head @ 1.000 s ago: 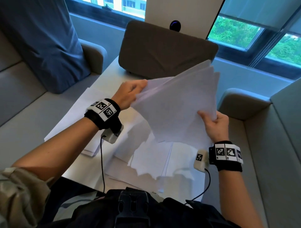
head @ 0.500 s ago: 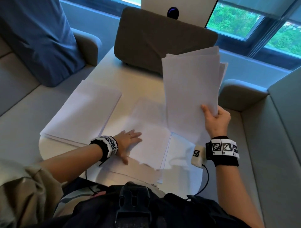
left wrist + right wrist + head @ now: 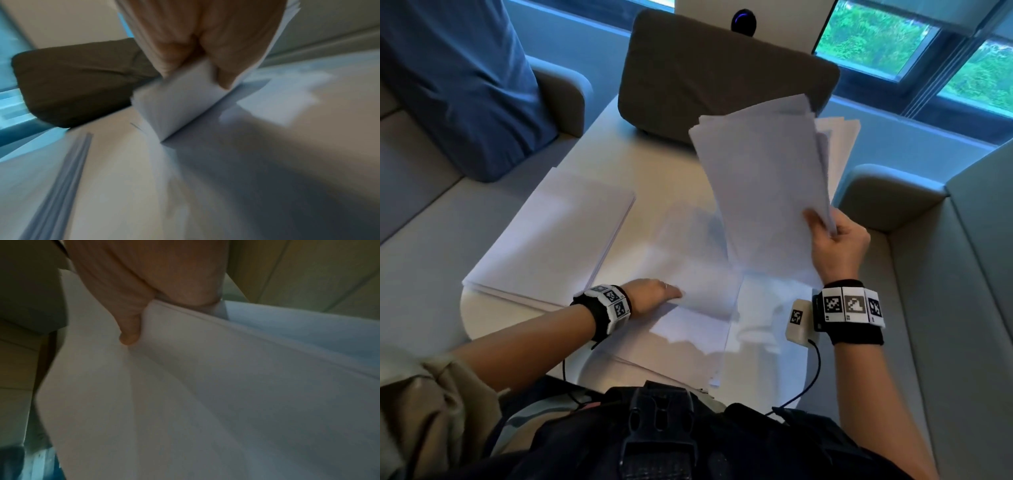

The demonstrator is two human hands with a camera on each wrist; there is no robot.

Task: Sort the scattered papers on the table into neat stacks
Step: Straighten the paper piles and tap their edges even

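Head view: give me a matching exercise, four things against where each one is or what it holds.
Things:
1. right hand
2. left hand
3. neat stack
4. brown cushion

States:
A. far end of the table
B. lifting a sheet's edge
C. holding a raised sheaf
D. flat, left side of the table

Pairs: 1-C, 2-B, 3-D, 4-A

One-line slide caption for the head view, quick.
Right hand holds a fanned sheaf of papers upright while left hand lifts a sheet off the table.
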